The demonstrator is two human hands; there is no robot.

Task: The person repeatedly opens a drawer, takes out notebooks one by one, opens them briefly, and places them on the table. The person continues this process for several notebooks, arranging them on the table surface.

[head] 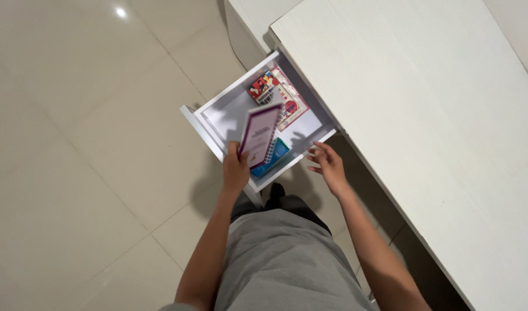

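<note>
The left hand [235, 171] has its fingers clamped on the lower edge of a purple-bordered spiral notebook [260, 134], holding it tilted above the open white drawer [218, 102]. The right hand [328, 166] hovers by the drawer's near corner, fingers spread apart and holding nothing. Inside lie a blue notebook [274, 156], a red booklet [291, 103] and a small colourful box [262, 86], beside the white desk [413, 115].

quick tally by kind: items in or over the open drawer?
Spiral notebooks: 2, purple one in left hand, teal one beneath
Flat red-and-white packet: 1
Small dark box: 1
Total: 4
</note>
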